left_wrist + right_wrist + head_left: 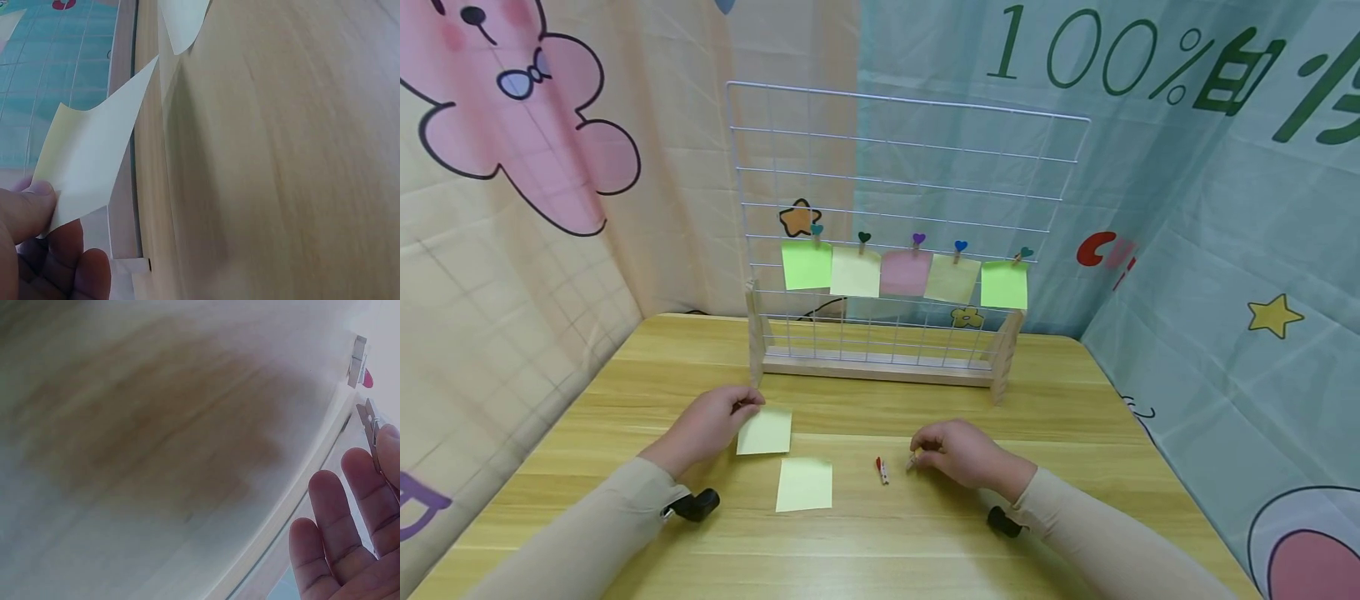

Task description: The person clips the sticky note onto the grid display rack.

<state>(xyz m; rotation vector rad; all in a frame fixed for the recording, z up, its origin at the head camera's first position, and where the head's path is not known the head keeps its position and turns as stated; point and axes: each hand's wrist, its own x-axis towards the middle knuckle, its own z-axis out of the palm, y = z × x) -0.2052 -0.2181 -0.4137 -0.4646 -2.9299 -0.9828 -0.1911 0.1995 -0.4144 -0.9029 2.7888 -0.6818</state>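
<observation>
My left hand point(718, 419) pinches a pale yellow sticky note point(764, 432) by its upper corner; in the left wrist view the note point(94, 150) is lifted off the table, slightly bent. A second pale sticky note point(804, 484) lies on the table just in front of it. Between thumb and index finger, my right hand point(958, 452) pinches a small wooden clothespin point(369, 434) above the tabletop. To its left lies another small clothespin point(882, 471) with a red heart, also visible in the right wrist view as a clothespin point(357, 362).
Behind the hands stands a white wire grid point(895, 150) on a wooden base point(880, 369). Several notes hang across it from heart clothespins, among them a pink note point(905, 273) and a green note point(1004, 285). Printed curtains point(1217, 250) enclose the wooden table point(700, 550).
</observation>
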